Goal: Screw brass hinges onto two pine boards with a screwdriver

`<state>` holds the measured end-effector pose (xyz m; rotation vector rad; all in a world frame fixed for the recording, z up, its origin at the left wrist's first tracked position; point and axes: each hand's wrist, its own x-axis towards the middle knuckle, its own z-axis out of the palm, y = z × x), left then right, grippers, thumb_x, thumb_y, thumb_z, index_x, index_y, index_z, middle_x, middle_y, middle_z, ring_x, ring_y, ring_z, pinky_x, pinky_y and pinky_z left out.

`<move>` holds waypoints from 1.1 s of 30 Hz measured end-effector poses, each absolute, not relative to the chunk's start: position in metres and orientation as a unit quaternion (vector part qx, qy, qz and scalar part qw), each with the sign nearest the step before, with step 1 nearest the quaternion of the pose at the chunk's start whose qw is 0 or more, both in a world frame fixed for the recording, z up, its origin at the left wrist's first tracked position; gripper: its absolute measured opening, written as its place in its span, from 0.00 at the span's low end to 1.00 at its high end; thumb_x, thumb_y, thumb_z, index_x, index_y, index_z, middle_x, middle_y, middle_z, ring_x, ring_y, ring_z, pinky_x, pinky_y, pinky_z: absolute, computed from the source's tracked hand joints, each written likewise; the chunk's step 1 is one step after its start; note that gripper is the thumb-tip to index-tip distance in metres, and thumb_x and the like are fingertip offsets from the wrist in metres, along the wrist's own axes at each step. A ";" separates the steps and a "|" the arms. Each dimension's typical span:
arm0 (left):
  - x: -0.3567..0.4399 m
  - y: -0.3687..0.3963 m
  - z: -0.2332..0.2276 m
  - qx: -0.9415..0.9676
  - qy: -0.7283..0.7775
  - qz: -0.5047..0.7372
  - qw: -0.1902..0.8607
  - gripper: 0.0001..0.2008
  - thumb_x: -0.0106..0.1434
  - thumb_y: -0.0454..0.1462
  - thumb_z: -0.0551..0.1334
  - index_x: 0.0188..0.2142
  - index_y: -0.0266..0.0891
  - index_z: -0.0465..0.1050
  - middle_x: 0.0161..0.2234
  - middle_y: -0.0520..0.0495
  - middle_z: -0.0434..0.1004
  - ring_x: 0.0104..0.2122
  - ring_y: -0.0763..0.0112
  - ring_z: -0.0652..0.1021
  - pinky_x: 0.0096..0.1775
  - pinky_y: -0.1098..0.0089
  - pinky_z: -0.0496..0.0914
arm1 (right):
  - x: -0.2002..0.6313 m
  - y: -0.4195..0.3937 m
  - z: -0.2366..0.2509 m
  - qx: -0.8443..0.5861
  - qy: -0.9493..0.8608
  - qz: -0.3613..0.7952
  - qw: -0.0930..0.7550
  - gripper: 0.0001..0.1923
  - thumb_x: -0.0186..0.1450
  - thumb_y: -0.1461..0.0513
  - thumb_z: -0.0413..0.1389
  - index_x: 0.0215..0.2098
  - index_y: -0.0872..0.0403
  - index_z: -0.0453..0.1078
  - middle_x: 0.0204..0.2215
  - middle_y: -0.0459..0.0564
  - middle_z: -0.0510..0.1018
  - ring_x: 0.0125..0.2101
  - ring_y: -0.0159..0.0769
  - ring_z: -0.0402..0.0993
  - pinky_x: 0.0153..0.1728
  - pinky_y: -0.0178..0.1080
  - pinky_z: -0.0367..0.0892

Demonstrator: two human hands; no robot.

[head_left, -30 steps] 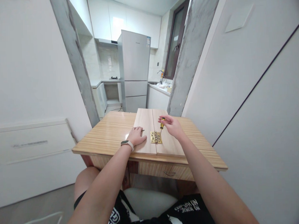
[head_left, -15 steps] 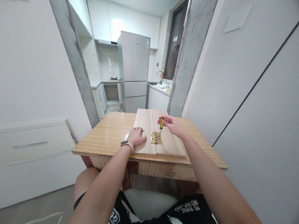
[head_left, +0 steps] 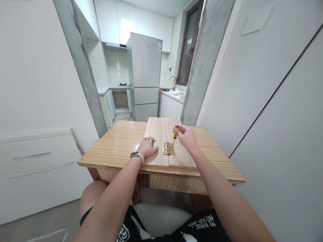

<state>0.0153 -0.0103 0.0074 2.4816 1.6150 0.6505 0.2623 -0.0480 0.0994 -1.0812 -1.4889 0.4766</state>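
Observation:
Two light wooden boards (head_left: pixel 158 132) lie side by side on a striped wooden table (head_left: pixel 117 143). A brass hinge (head_left: pixel 168 148) spans their seam near the front. My right hand (head_left: pixel 185 137) grips a yellow-and-black screwdriver (head_left: pixel 174 134), held nearly upright with its tip on the hinge's right leaf. My left hand (head_left: pixel 147 147), a smartwatch on its wrist, lies flat on the left board beside the hinge.
The table has a drawer with a handle (head_left: pixel 183 187) in front. White walls close in on both sides. Behind the table, two grey pillars frame a kitchen with a fridge (head_left: pixel 144 75) and a sink counter (head_left: pixel 173 94).
My right hand has closed tighter round the screwdriver handle and shifted slightly on it. The left hand has stayed flat on the board.

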 end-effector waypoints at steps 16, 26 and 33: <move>0.015 -0.011 0.007 0.818 0.530 0.218 0.054 0.28 0.65 0.50 0.62 0.61 0.41 0.69 0.62 0.39 0.73 0.63 0.48 0.68 0.65 0.55 0.61 | 0.274 -0.047 0.108 -0.360 -0.669 0.369 0.536 0.27 0.62 0.46 0.68 0.54 0.51 0.77 0.46 0.56 0.85 0.50 0.49 0.83 0.57 0.56 0.74; 0.013 -0.004 -0.001 0.822 0.519 0.229 0.047 0.29 0.64 0.50 0.62 0.60 0.38 0.70 0.62 0.38 0.73 0.62 0.48 0.69 0.65 0.55 0.61 | 0.279 -0.049 0.119 -0.349 -0.697 0.390 0.491 0.26 0.63 0.47 0.68 0.53 0.51 0.76 0.45 0.57 0.85 0.49 0.48 0.82 0.56 0.56 0.73; 0.012 -0.003 -0.003 0.821 0.519 0.235 0.048 0.30 0.64 0.50 0.62 0.60 0.38 0.70 0.62 0.38 0.74 0.61 0.47 0.69 0.64 0.55 0.62 | 0.279 -0.046 0.117 -0.358 -0.696 0.377 0.496 0.22 0.61 0.47 0.68 0.46 0.53 0.78 0.40 0.56 0.86 0.44 0.47 0.83 0.51 0.51 0.75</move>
